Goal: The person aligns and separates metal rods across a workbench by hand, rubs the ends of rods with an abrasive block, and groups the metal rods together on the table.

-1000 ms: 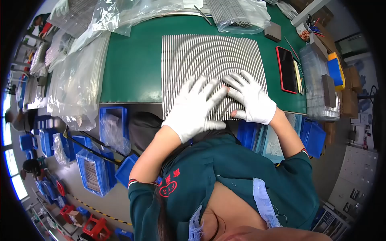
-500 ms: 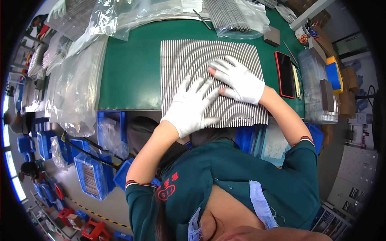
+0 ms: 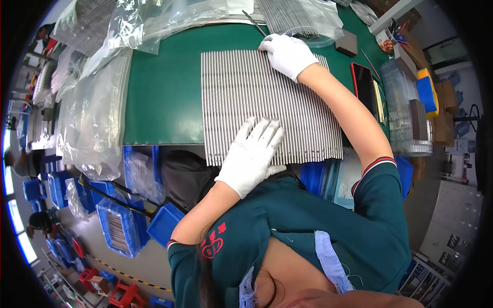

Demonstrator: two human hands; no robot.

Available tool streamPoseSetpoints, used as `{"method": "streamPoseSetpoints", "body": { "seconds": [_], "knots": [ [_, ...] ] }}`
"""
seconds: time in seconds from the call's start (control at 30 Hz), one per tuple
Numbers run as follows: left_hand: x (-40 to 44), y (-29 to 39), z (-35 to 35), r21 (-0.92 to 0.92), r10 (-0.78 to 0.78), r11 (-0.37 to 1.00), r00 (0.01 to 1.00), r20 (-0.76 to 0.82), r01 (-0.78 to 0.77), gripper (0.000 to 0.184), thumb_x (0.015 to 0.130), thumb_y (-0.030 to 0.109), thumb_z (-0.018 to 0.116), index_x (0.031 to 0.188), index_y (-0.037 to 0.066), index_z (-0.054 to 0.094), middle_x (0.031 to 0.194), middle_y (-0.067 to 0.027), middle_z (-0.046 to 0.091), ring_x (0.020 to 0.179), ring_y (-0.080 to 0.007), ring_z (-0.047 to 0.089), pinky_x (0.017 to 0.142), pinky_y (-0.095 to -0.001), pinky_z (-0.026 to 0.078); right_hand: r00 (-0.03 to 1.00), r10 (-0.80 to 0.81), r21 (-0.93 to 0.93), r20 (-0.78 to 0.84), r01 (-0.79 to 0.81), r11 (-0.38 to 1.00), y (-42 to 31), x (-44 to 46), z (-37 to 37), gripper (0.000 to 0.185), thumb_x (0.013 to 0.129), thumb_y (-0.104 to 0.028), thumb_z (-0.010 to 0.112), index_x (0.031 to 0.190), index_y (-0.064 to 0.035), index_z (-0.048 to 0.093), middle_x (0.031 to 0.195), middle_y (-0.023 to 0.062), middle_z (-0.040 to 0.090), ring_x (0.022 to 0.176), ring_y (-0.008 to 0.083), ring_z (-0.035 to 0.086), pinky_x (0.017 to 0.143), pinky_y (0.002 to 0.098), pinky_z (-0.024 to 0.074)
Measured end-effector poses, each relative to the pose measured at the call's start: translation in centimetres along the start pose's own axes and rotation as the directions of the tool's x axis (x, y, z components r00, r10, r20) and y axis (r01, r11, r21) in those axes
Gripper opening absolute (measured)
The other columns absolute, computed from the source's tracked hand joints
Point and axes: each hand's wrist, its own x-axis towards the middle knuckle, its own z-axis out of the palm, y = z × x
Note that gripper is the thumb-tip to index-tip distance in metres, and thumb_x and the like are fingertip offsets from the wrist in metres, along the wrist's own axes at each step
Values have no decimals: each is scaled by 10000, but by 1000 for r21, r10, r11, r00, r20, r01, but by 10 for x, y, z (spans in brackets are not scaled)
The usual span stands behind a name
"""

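A flat layer of slim grey metal rods (image 3: 236,97) lies side by side on the green table, its near ends reaching past the table's front edge. My left hand (image 3: 251,156), in a white glove, rests open on the near part of the rods with fingers stretched forward and thumb out to the right. At the far edge of the layer is my right hand (image 3: 290,55), also gloved, with its fingers bent together at the rod ends. What those fingers hold, if anything, is hidden. Just beyond them lies a thin dark stick-like tool (image 3: 252,21).
Clear plastic bags (image 3: 95,102) cover the table's left side. More bagged rods (image 3: 287,18) lie at the back. On the right are a grey block (image 3: 346,43), a red-edged phone (image 3: 363,92) and clear plastic trays (image 3: 400,102). Blue crates (image 3: 120,226) stand on the floor.
My right hand has moved forward from the middle of the rods to their far edge, its fingers now bent. My left hand has slid slightly back toward me.
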Motion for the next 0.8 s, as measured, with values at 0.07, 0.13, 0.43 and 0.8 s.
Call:
{"method": "streamPoseSetpoints", "body": {
  "seconds": [0.07, 0.13, 0.43, 0.8],
  "knots": [
    [0, 0, -1, -2, -1, 1000, 1000, -4, 1, 832, 751, 513, 734, 1378, 23, 490, 1397, -132, 520, 1335, -286, 444, 1177, -458, 273, 996, 25, 36, 81, -28, 999, 0, 7, -7, 285, 944, -261, 532, 1097, -89, 700, 1193, 68, 655, 1082, 282, 639, 949, 418, 501],
    [-1, -1, -1, 4, 2, 1000, 1000, -22, -2, 832, 744, 511, 740, 1373, 24, 495, 1398, -133, 521, 1337, -284, 445, 1176, -454, 275, 976, 93, 75, 200, -110, 991, -1, 20, -17, 320, 961, -292, 517, 1126, -80, 691, 1210, 78, 649, 1089, 301, 636, 963, 418, 492],
    [10, -13, -18, -168, -58, 986, 968, -244, 17, 882, 744, 476, 767, 1400, -25, 456, 1409, -198, 502, 1333, -342, 450, 1157, -442, 313, 959, 70, 504, 276, -206, 839, 12, 36, -44, 481, 873, -466, 681, 1087, -36, 713, 1020, 127, 717, 984, 239, 661, 909, 347, 491],
    [66, -1, -34, -995, -548, -41, 835, -50, -87, 398, 1067, 216, 449, 1374, -34, 482, 762, -26, 540, 647, -107, 568, 626, -243, 523, 975, 137, 751, -172, 40, 659, 7, -18, -122, 528, 873, -469, 691, 1173, -35, 678, 1030, 97, 705, 978, 178, 646, 896, 278, 483]
  ]
}}
